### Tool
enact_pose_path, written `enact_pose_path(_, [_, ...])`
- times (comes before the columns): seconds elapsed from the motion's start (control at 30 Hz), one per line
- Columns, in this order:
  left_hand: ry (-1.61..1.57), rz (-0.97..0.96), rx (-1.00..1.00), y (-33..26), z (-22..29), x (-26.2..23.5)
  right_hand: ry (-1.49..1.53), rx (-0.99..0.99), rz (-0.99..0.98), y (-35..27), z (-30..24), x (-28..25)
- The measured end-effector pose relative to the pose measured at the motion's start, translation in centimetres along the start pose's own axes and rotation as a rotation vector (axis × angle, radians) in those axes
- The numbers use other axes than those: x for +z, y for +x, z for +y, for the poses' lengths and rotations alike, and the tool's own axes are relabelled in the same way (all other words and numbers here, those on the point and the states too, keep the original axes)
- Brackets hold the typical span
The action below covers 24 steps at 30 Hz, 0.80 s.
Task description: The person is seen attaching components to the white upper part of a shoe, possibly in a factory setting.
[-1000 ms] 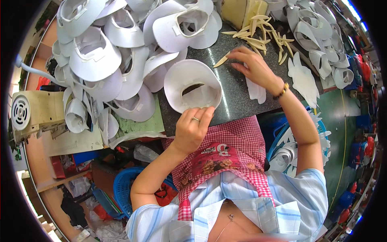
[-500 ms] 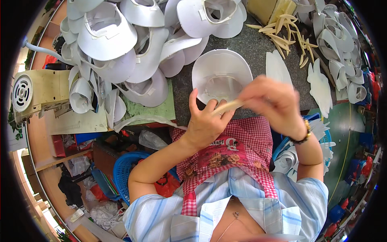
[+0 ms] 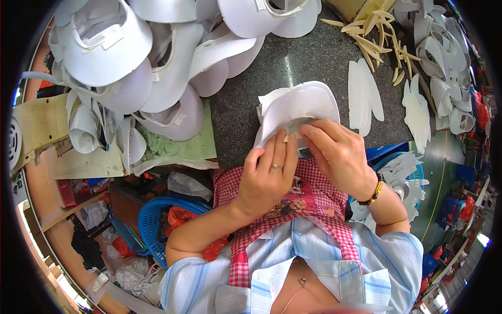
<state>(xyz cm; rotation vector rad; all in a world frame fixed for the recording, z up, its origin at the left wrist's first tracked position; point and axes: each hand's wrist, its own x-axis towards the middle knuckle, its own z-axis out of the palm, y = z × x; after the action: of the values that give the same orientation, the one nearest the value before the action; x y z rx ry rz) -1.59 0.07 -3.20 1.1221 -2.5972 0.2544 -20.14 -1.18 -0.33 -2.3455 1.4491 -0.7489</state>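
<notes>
A white foam visor piece (image 3: 295, 107) lies at the near edge of the dark stone worktop (image 3: 308, 63), tipped toward me. My left hand (image 3: 266, 175) grips its lower left rim, with a ring on one finger. My right hand (image 3: 340, 154) presses a thin beige strip (image 3: 293, 137) against the inner edge of the visor. Both hands touch the same piece, close to my chest.
A heap of white visor shells (image 3: 157, 68) fills the left and far side. Loose beige strips (image 3: 374, 34) lie at the far right, with flat white cut-outs (image 3: 363, 97) beside them. More white pieces (image 3: 444, 57) pile at the right. A blue basket (image 3: 157, 220) sits below the bench.
My right hand fetched a beige strip from the far pile and brought it back. The visor was pulled to the near edge and both hands now hold it low against it.
</notes>
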Motion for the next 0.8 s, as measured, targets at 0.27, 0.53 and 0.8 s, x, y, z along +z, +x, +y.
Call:
enact_pose_path(0.27, [-0.030,-0.102,-0.087,1.0,0.8,0.6,-0.229,0.109,0.000,0.3,-0.4,1.2])
enact_pose_path(0.53, [-0.069,-0.188,-0.102,1.7,0.5,0.0,-0.255,0.134,-0.010,0.9,-0.5,1.5])
enact_pose_path(0.8, [-0.094,-0.200,-0.076,1.7,0.6,0.4,-0.331,0.148,-0.108,1.5,-0.9,1.3])
